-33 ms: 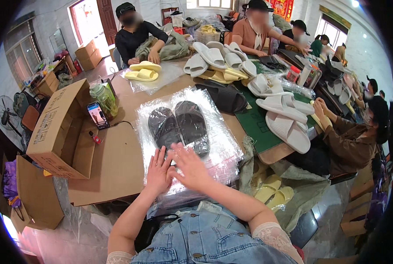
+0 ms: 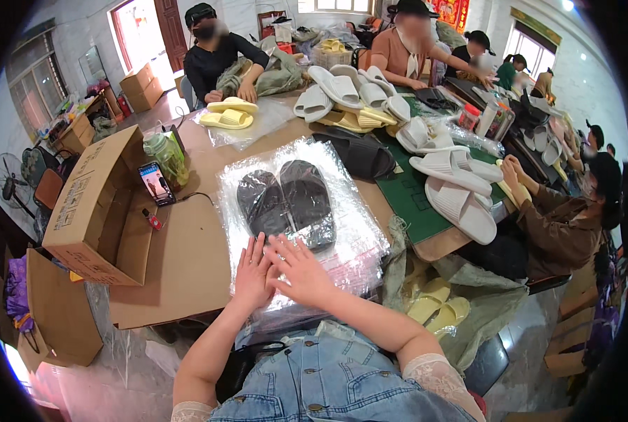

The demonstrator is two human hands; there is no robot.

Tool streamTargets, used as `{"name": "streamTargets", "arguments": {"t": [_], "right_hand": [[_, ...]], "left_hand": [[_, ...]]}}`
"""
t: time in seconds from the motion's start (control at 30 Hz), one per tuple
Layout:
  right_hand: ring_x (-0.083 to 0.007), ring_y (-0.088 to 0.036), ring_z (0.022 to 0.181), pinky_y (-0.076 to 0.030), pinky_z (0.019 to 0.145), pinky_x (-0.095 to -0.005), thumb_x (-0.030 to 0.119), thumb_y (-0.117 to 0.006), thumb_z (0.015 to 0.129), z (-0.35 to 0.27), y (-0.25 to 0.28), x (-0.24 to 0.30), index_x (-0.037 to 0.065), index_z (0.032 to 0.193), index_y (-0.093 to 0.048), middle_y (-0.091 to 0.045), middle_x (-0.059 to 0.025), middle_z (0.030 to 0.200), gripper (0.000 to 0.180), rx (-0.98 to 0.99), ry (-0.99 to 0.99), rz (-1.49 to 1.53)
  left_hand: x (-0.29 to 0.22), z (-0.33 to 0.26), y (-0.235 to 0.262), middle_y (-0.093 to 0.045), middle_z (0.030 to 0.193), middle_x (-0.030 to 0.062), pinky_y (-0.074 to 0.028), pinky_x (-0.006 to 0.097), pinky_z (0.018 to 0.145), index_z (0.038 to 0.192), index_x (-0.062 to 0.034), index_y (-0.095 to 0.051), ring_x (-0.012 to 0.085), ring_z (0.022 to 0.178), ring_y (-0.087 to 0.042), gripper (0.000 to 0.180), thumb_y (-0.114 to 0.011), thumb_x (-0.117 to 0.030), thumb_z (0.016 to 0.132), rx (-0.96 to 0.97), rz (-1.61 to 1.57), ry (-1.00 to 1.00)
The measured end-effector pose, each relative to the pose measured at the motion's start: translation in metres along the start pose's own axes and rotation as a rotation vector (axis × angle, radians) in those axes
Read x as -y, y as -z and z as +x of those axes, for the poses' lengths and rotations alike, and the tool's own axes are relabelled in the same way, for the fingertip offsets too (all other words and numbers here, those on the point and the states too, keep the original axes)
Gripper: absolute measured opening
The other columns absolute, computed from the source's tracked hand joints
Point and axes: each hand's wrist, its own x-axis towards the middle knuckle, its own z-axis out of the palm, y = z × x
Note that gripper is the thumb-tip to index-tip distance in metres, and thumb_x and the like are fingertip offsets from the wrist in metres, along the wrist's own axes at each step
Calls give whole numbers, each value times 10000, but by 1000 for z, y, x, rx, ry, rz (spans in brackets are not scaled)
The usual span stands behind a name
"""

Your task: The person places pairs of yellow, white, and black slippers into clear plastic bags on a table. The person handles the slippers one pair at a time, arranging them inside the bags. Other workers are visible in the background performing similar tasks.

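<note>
A pair of black slides [image 2: 303, 197] lies side by side inside a clear plastic bag [image 2: 341, 211], on top of a stack of such bags in front of me. My left hand [image 2: 253, 274] rests flat at the near edge of the bagged pair, with its fingers stretched out. Beside it, my right hand [image 2: 301, 271] lies on the plastic with its fingers spread, the two hands touching or slightly overlapping. Neither hand grips anything. Just beyond the bag stack to the right are more black slides [image 2: 360, 156].
An open cardboard box [image 2: 89, 211], a phone [image 2: 156, 184] and a green bottle [image 2: 165, 156] stand to the left. Grey slides [image 2: 460, 204] and yellow slides [image 2: 228, 116] lie across the table. A co-worker [image 2: 567, 218] sits at right; others work farther back.
My right hand has shifted slightly, and its fingers now lie flatter and clearer on the bag. The left hand and the slides look about the same.
</note>
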Motion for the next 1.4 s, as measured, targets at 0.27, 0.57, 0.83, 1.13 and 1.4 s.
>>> {"name": "streamTargets", "arguments": {"t": [0.27, 0.57, 0.83, 1.13, 1.4], "right_hand": [[-374, -277, 1498, -193, 1228, -496, 487, -562, 949, -40, 8, -68, 67, 1532, -388, -322, -200, 1609, 739, -85, -326, -195], [-413, -473, 1317, -396, 1087, -483, 196, -694, 893, -65, 73, -100, 37, 1313, -574, -516, -218, 1411, 465, -487, -320, -101], [-381, -613, 1048, -515, 902, -445, 414, -741, 873, 63, 21, -49, -25, 1201, -572, -623, -184, 1118, 573, -400, -260, -33], [-370, -716, 840, -584, 731, -449, 545, -689, 873, 126, -38, -82, -13, 999, -565, -692, -188, 908, 586, -133, -596, -226], [-372, -724, 743, -574, 701, -489, 331, -596, 920, 133, -43, -87, 39, 934, -631, -720, -185, 791, 294, -133, -552, -225]], "left_hand": [[-5, 2, 3, -266, 1640, 163, -228, 550, 1203, 1487, -161, -471, 413, 1496, -253, 515, -517, -257, 983, -51, -110, 9], [-3, 1, -1, -217, 1660, 156, -209, 532, 1218, 1528, -155, -405, 392, 1516, -218, 558, -506, -299, 999, -70, -102, 12], [-3, 0, 0, -233, 1642, 210, -221, 546, 1210, 1524, -95, -401, 398, 1513, -230, 622, -576, -304, 965, -153, -142, 4], [-3, -2, -1, -222, 1652, 188, -215, 529, 1216, 1531, -138, -401, 402, 1516, -213, 621, -572, -362, 978, -130, -141, 11], [-2, -1, -5, -213, 1629, 265, -280, 519, 1185, 1533, -148, -401, 468, 1483, -246, 676, -622, -397, 944, -172, -106, 27]]}}
